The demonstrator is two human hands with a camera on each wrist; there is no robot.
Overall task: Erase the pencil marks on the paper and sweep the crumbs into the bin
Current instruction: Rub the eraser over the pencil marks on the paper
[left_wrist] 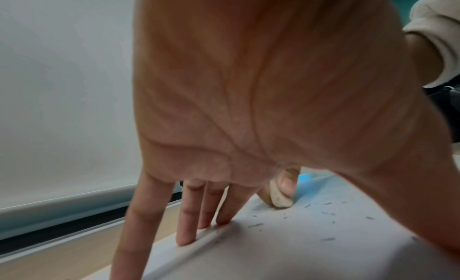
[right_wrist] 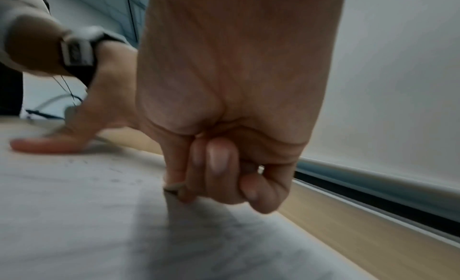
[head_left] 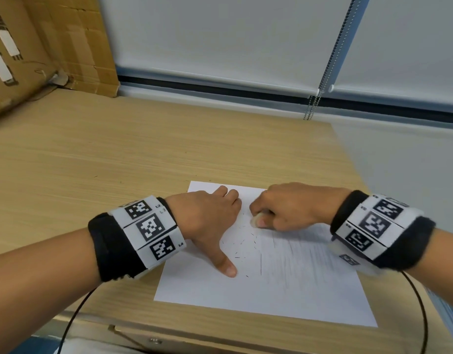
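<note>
On the wooden desk [head_left: 118, 159], toward six o'clock, lies the paper [head_left: 207, 290]. At its nine o'clock side the left hand [head_left: 210, 218] presses flat, fingers spread wide and holding nothing, probably to stop the sheet sliding. The right hand [head_left: 284, 208] pinches a small eraser [head_left: 256, 219] against the paper at twelve o'clock. Dark crumbs [head_left: 243, 247] scatter between them; pencil marks [head_left: 296, 261] remain at three o'clock. No bin shows.
</note>
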